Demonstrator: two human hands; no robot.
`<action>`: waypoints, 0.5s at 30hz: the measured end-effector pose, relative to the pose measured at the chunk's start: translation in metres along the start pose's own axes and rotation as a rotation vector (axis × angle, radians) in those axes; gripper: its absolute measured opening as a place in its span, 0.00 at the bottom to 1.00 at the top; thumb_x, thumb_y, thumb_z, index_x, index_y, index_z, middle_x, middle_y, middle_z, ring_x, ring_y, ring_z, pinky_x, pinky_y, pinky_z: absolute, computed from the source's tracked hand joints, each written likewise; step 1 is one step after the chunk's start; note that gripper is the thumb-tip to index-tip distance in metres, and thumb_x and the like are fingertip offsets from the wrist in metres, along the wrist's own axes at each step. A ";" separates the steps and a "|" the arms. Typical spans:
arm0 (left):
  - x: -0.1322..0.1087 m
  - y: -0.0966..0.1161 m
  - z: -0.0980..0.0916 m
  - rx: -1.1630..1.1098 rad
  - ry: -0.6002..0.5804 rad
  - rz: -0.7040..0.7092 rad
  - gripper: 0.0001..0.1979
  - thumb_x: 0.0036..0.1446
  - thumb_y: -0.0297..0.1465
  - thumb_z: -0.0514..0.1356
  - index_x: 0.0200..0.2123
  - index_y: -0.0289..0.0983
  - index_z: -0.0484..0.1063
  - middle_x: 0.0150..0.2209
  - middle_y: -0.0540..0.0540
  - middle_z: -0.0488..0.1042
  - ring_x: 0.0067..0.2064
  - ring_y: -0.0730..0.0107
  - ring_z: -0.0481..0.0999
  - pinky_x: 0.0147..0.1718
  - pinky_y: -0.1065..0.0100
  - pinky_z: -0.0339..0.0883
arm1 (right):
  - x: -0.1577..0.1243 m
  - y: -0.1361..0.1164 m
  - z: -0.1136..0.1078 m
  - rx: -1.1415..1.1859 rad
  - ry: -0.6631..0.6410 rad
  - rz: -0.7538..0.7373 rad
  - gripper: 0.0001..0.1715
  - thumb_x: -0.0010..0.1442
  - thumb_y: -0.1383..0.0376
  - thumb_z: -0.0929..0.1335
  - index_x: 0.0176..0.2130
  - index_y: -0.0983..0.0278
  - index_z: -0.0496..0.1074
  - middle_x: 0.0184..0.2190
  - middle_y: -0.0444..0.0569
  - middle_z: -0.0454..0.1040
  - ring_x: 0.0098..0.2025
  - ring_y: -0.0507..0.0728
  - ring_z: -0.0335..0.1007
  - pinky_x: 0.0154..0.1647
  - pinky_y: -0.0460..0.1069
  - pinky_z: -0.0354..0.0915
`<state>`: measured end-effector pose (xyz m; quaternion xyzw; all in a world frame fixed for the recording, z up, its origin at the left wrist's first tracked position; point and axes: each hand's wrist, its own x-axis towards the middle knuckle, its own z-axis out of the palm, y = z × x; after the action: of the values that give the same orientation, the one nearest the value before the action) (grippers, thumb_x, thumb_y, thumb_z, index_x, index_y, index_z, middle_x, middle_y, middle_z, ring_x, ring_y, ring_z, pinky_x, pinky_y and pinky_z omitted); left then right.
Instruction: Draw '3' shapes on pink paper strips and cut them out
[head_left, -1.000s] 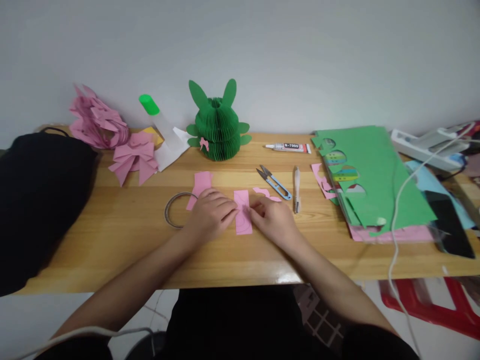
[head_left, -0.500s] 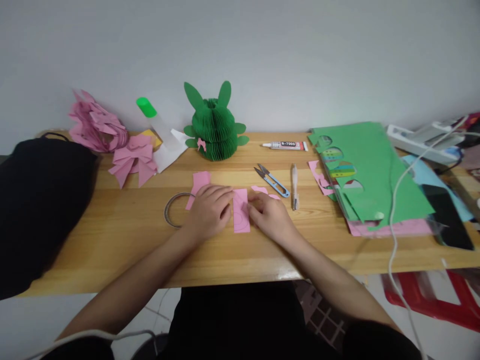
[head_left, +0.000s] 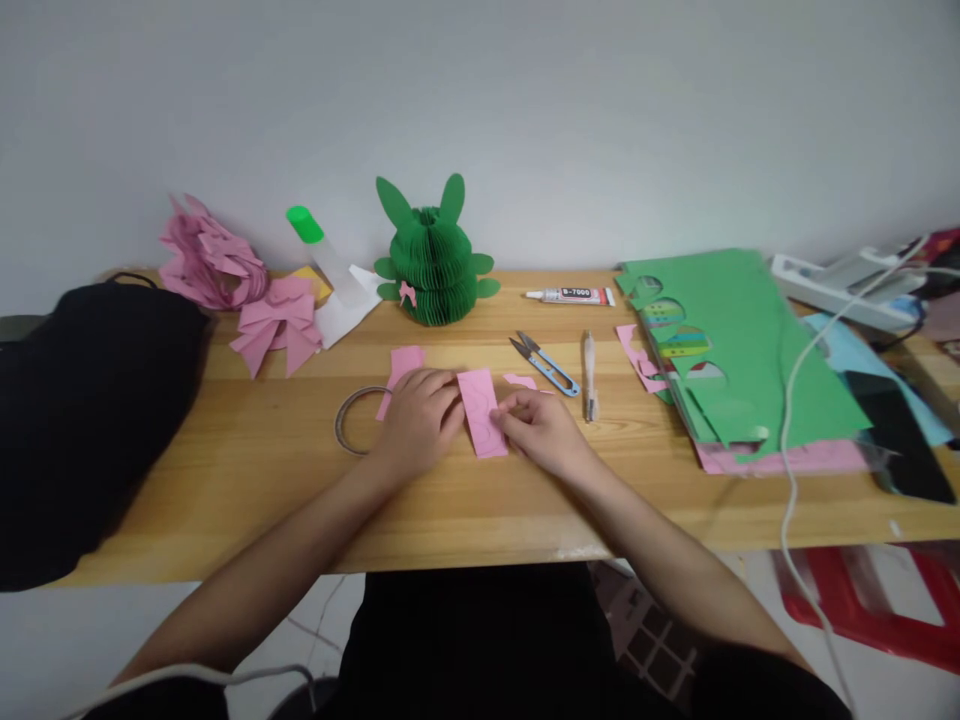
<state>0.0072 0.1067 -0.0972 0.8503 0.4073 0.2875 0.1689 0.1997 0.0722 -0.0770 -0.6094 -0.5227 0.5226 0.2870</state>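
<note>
Far out at nine o'clock from the pink strip [head_left: 478,412], a black cloth bundle [head_left: 90,420]. Toward ten, a heap of folded pink paper [head_left: 217,262] near the wall, with a pink paper bow [head_left: 279,322] in front; then a green-capped bottle [head_left: 330,268] by white paper [head_left: 343,326]. Closer in at nine, a grey tape ring [head_left: 341,420], partly behind the left hand [head_left: 420,418]. Fingers there together and curled downward, tips beside the strip's upper left edge; no telling whether gripping it. Toward ten, a second pink piece [head_left: 407,362], partly covered by that hand.

At eleven, a green honeycomb figure [head_left: 433,262], two long ears upright.

At the dial's centre, between the hands, the strip itself: marked with curved lines, top slanted toward eleven; unclear whether lifted or flat on the wooden table [head_left: 480,525]. At three, right hand [head_left: 546,425], thumb and forefinger narrowed to a pinch on the strip's right edge.

At two, blue-handled snips [head_left: 551,368]; between one and two, a glue tube [head_left: 574,296]. Farther right, just short of three, a pen [head_left: 590,370], a cut pink scrap [head_left: 637,358] and green sheets [head_left: 757,350].
</note>
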 end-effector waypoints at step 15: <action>0.009 0.016 -0.031 -0.425 -0.048 -0.232 0.12 0.58 0.37 0.54 0.27 0.37 0.69 0.31 0.48 0.73 0.34 0.69 0.73 0.35 0.69 0.70 | -0.009 -0.007 -0.001 0.194 -0.078 -0.105 0.19 0.50 0.49 0.71 0.27 0.61 0.67 0.09 0.35 0.61 0.11 0.47 0.49 0.14 0.44 0.46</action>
<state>0.0020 0.1053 -0.0620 0.7496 0.4285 0.3251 0.3857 0.1990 0.0661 -0.0677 -0.5299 -0.5116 0.5781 0.3511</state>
